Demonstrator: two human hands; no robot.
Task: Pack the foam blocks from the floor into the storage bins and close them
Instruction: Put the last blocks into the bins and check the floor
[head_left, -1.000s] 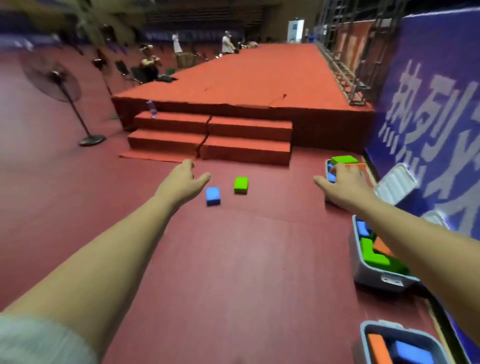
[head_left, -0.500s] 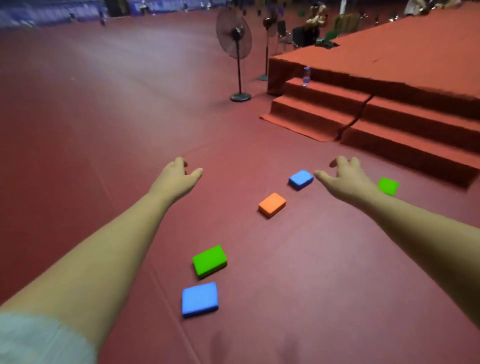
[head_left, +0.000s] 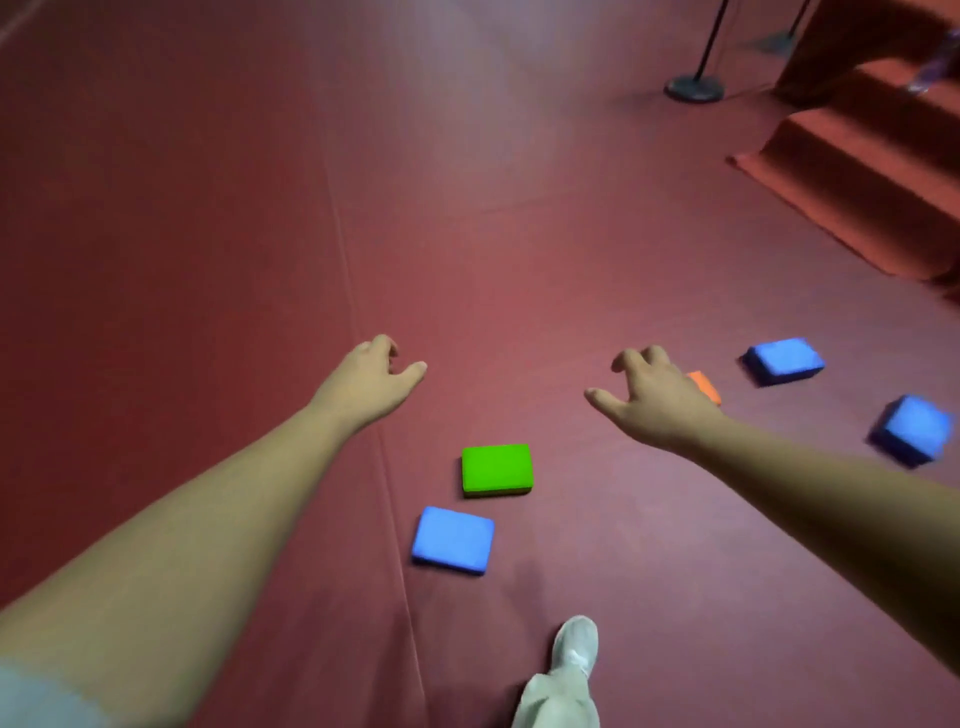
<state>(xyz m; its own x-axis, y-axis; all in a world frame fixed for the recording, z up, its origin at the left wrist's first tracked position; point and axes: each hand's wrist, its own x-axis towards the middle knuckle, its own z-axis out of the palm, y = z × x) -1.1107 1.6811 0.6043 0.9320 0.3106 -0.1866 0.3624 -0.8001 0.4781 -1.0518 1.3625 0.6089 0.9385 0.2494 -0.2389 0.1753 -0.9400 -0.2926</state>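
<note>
Several foam blocks lie on the dark red floor. A green block (head_left: 497, 468) sits in the middle, with a blue block (head_left: 453, 539) just in front of it. An orange block (head_left: 705, 386) is mostly hidden behind my right hand (head_left: 652, 397). Two more blue blocks lie to the right, one farther away (head_left: 784, 359) and one near the right edge (head_left: 912, 427). My left hand (head_left: 370, 382) hovers above bare floor, left of the green block. Both hands are empty with loosely curled fingers. No storage bin is in view.
Red carpeted steps (head_left: 862, 171) rise at the upper right. A fan stand's round black base (head_left: 693, 88) sits on the floor beside them. My foot in a pale shoe (head_left: 574, 649) is planted below the blocks. A floor seam (head_left: 382, 457) runs under my left arm.
My view has swung left and down, away from the bins and toward the floor. The green and blue blocks now lie closer, between my arms. Both hands stay empty.
</note>
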